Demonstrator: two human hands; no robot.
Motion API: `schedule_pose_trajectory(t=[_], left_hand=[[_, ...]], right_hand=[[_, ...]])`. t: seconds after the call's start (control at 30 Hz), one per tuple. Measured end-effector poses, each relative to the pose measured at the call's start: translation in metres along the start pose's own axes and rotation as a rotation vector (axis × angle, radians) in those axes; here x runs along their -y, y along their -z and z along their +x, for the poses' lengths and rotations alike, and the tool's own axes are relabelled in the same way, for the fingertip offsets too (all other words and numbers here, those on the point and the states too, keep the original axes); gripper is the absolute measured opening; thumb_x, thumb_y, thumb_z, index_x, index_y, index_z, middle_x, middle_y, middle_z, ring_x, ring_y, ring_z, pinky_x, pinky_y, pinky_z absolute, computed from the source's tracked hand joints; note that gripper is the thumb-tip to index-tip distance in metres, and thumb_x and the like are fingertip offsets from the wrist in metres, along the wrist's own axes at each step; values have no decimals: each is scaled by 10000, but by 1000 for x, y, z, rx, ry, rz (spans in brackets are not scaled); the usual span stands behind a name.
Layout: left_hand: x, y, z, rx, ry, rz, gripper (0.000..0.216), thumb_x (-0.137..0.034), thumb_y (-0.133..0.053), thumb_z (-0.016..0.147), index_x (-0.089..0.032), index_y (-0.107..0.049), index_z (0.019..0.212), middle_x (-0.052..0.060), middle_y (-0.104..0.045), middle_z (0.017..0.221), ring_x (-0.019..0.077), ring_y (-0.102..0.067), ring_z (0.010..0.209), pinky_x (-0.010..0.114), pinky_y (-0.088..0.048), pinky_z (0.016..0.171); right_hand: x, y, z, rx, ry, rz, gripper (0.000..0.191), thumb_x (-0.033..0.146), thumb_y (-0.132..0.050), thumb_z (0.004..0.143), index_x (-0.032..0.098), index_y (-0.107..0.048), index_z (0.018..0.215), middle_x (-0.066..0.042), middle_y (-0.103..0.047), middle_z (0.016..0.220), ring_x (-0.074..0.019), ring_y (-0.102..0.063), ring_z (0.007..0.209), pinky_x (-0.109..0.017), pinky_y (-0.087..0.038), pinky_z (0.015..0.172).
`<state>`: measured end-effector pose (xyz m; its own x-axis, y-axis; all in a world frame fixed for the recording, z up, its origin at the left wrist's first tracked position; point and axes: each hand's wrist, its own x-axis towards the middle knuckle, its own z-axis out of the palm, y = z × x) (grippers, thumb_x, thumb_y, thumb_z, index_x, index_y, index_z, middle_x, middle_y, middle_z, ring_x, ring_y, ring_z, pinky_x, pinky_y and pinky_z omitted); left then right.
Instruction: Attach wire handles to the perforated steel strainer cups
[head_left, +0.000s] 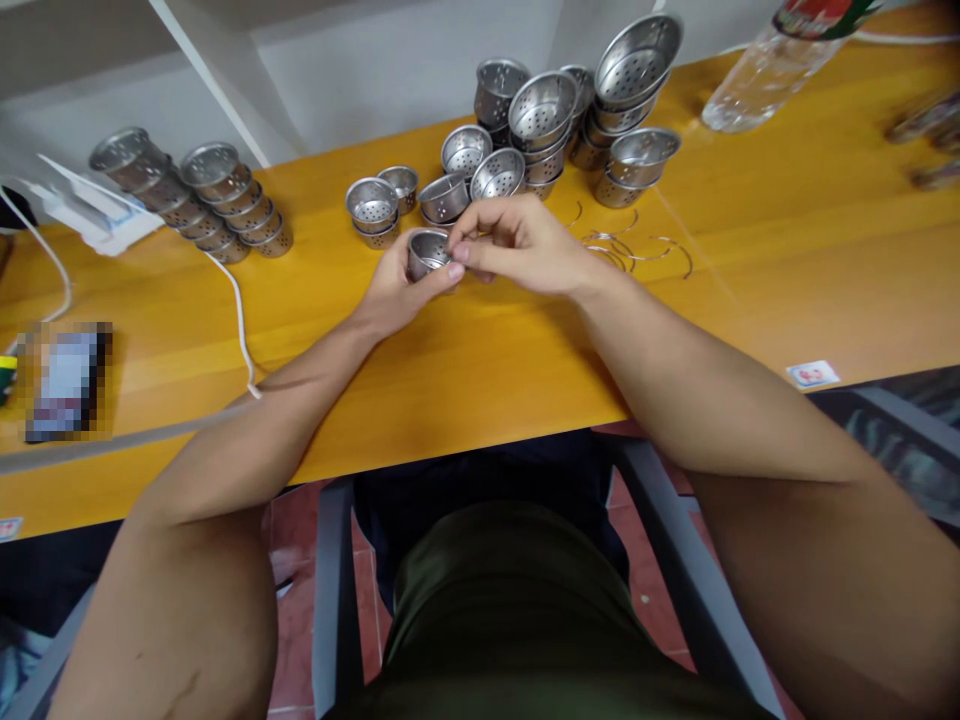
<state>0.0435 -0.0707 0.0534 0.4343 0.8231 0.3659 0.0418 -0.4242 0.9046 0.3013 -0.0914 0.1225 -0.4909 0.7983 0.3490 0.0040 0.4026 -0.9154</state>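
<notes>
A small perforated metal filter basket (427, 252) is tilted in my left hand (395, 285), whose fingers and thumb wrap round its side. At the basket's right rim is my right hand (517, 240), with thumb and forefinger pinched together; what they hold, if anything, is too small to make out. Just beyond my hands stand more filter baskets (373, 203), some single and some stacked. Several thin curved wires (615, 250) lie loose on the table to the right of my right hand.
Two leaning stacks of baskets (225, 190) stand at the left. A clear plastic bottle (765, 75) is at the back right. A white cable (241, 320) crosses the yellow table (465, 390) near my left forearm. A blurred-out phone-like object (67, 385) lies far left.
</notes>
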Motion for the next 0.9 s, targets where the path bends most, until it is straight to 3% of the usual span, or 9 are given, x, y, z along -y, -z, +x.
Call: schedule_pose_trajectory(t=[0.1,0.2,0.27,0.47,0.7,0.9], left_hand=[[1,0,0,11,-17,-7,964,-1008,-1060,901,-264,-765,1439,78,-854,1295,311,-915,1193,608,-834,1150],[5,3,1,22,-73,48,1062,-982,-1136,815,-261,-743,1488,89,-853,1365,358,-896,1343,658,-781,1270],[7,5,1,25,-83,86,1066,-991,-1106,852,-256,-730,1526,105,-848,1402,383,-878,1409,693,-754,1310],[9,5,2,15,-85,120,1064,-1031,-1061,872,-259,-725,1522,144,-876,1403,399,-898,1358,704,-782,1270],[5,6,4,3,-118,158,1054,-1055,-1039,880,-259,-739,1502,121,-882,1383,372,-900,1339,656,-773,1287],[9,11,3,23,-121,185,1058,-1033,-1037,907,-270,-736,1574,138,-862,1483,375,-882,1393,654,-750,1317]], right_hand=[[-1,3,1,73,11,46,773,965,-1139,883,288,-796,1030,-10,-765,838,-208,-659,707,-342,-592,617],[-4,4,3,96,16,61,805,1004,-1123,870,285,-795,1018,-8,-764,823,-197,-640,684,-341,-580,614],[-4,3,3,93,4,55,821,1029,-1108,865,287,-790,1014,-9,-769,813,-202,-648,687,-348,-594,625],[2,0,1,44,-74,25,898,1107,-1106,757,317,-741,981,-11,-782,808,-235,-684,704,-404,-649,661],[2,-4,1,9,-82,4,889,1074,-1136,752,320,-731,988,-10,-767,799,-240,-688,696,-411,-642,655],[2,-4,1,40,-64,8,880,1046,-1159,751,307,-740,983,-7,-724,787,-247,-688,746,-401,-640,661]])
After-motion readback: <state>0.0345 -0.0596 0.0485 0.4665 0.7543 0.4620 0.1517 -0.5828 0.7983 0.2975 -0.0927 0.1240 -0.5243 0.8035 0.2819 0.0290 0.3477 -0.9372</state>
